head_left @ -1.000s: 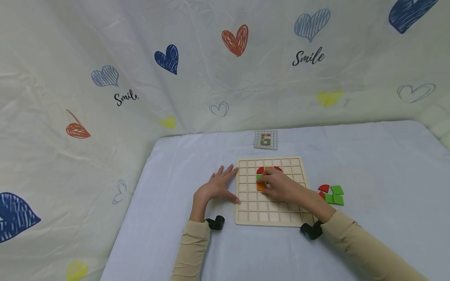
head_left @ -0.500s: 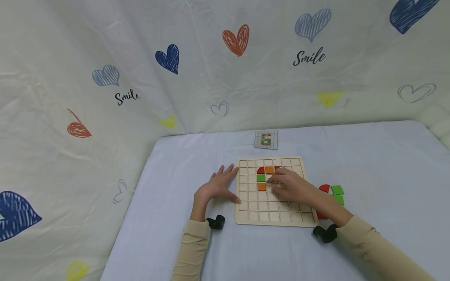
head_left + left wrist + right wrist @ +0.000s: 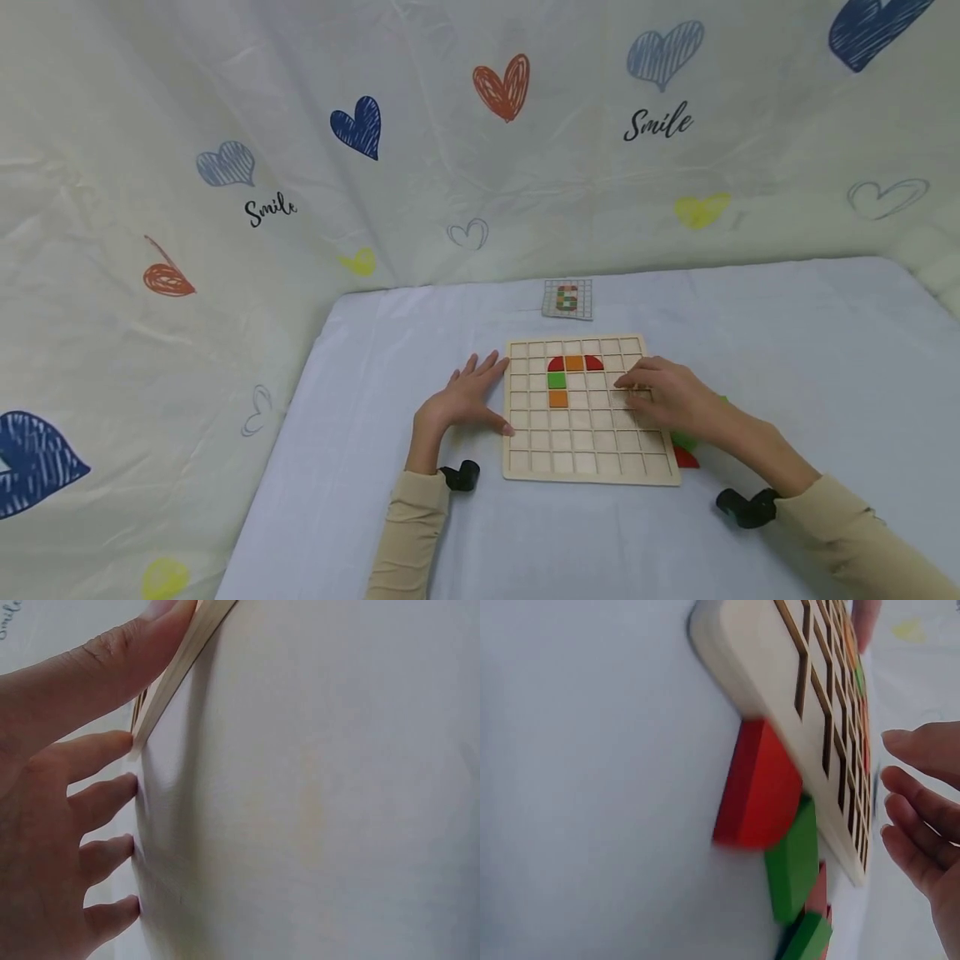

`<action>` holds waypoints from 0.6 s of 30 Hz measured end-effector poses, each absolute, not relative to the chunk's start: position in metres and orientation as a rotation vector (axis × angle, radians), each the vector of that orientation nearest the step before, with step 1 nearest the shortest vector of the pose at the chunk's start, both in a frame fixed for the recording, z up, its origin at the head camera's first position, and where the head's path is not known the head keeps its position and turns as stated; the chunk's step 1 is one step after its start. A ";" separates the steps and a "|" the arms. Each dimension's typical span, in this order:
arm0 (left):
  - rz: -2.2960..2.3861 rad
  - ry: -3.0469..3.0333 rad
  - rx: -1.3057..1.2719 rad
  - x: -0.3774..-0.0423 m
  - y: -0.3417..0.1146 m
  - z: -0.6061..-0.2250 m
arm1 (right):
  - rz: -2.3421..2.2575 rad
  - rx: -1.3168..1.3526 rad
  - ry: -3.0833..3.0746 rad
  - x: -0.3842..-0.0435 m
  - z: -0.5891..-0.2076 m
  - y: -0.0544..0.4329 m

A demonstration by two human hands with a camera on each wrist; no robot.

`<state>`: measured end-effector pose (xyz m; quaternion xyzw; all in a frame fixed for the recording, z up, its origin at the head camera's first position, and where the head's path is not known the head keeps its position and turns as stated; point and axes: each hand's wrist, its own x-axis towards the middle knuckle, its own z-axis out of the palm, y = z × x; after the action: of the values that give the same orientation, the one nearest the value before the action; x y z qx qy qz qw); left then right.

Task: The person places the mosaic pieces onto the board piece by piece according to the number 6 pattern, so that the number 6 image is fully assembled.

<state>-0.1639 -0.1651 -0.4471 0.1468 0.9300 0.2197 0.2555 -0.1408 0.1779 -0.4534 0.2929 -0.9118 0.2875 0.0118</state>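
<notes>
A wooden grid board (image 3: 540, 462) lies on the table, with two red quarter-round tiles, an orange tile (image 3: 573, 363) between them, a green tile (image 3: 557, 380) and a second orange tile (image 3: 558, 399) set in its cells. My left hand (image 3: 467, 398) rests at the board's left edge, fingers spread, thumb on the rim. Over the board's right side hovers my right hand (image 3: 671, 396), holding nothing, its fingers loosely bent. In the right wrist view its fingertips (image 3: 896, 739) are apart. Beside the board's right edge lie a red quarter-round tile (image 3: 757, 791) and green tiles (image 3: 795, 859), partly hidden by my right forearm.
A small pattern card (image 3: 567, 299) with a coloured grid figure lies behind the board. The table has a white cloth (image 3: 360, 358). Behind it hangs a white curtain (image 3: 420, 192) printed with hearts. Black wrist cameras (image 3: 461, 476) sit at both wrists.
My right hand has moved right, from the tiles in the board's middle to its right edge, uncovering the orange tile and the right red tile. My left hand has stayed put.
</notes>
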 end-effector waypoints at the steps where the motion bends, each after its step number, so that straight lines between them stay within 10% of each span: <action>1: 0.603 2.525 0.401 -0.164 -0.165 -0.447 | 0.903 0.900 -2.841 -0.140 -0.453 0.182; 18: 0.640 2.531 0.399 -0.163 -0.165 -0.446 | 0.869 0.828 -2.862 -0.136 -0.457 0.221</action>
<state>-0.1626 -0.1652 -0.4463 0.1463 0.9285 0.2348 0.2478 -0.1359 0.2209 -0.4572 0.2668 -0.9220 0.2800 0.0192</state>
